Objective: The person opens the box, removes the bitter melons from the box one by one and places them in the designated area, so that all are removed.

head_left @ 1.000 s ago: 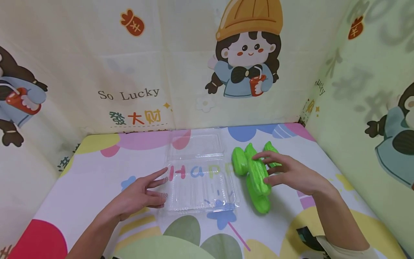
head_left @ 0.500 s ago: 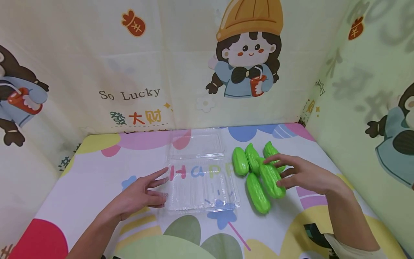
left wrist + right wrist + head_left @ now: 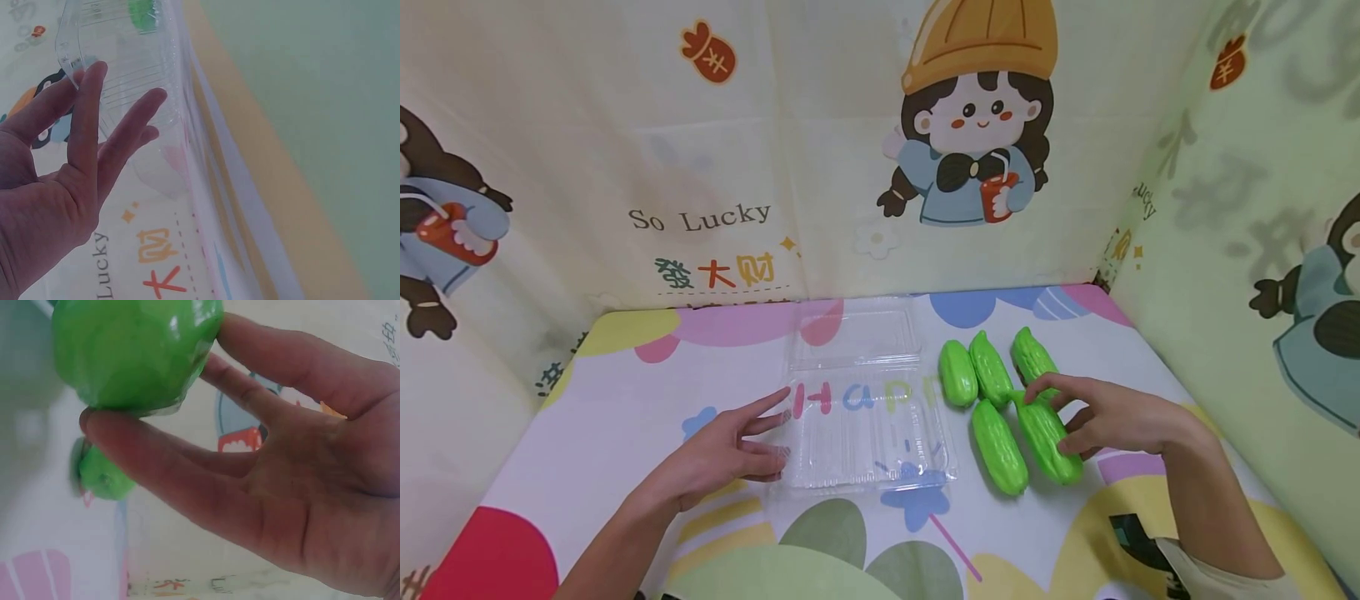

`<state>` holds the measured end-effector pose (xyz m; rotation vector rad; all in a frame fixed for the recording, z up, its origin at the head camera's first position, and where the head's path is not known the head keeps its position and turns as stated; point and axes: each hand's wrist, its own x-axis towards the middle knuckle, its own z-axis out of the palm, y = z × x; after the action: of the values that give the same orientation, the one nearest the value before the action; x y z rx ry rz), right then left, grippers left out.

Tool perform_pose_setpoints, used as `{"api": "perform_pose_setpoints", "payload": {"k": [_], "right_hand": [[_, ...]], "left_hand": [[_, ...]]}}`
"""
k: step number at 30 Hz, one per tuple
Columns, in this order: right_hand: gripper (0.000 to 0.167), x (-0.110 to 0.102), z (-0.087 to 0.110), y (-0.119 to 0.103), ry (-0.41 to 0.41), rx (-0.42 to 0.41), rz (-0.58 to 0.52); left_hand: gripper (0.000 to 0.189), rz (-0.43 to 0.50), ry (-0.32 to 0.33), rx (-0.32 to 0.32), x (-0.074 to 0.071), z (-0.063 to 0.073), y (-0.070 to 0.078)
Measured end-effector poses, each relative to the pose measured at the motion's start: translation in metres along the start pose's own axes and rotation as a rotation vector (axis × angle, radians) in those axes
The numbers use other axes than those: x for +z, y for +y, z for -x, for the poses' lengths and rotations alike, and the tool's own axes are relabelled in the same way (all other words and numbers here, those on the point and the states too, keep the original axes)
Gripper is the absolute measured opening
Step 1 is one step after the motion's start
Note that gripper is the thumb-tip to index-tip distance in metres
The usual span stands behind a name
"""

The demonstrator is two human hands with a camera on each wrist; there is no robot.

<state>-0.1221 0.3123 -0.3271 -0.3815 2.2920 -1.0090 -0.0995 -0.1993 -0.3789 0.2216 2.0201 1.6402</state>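
Observation:
In the head view my right hand [image 3: 1108, 417] pinches a ridged green toy cucumber [image 3: 1048, 442] between thumb and fingers, low over the table at the near right of a group of similar ones. The right wrist view shows the thumb and fingertips on either side of the cucumber's rounded end [image 3: 134, 356]. A clear plastic clamshell box [image 3: 868, 433] stands in the middle with its lid [image 3: 857, 337] folded back. My left hand [image 3: 722, 450], fingers spread and fairly straight, touches the box's left wall. In the left wrist view those fingers lie against the clear wall [image 3: 125, 81].
Several more green toy cucumbers lie right of the box, among them a far left one [image 3: 958, 375], a near one [image 3: 998, 450] and a far right one [image 3: 1032, 350]. A patterned cloth [image 3: 625, 433] covers the table. Printed curtains [image 3: 820, 150] hang behind and at both sides.
The right hand has moved right and towards the front edge, carrying one toy cucumber off the others to a spot beside them. The left hand and the box have stayed put.

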Motion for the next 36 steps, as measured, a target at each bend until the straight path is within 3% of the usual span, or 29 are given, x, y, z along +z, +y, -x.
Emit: {"api": "perform_pose_setpoints", "payload": {"k": [36], "right_hand": [[0.062, 0.005, -0.013, 0.012, 0.022, 0.119, -0.083]], "left_hand": [[0.097, 0.005, -0.008, 0.004, -0.001, 0.001, -0.001]]}}
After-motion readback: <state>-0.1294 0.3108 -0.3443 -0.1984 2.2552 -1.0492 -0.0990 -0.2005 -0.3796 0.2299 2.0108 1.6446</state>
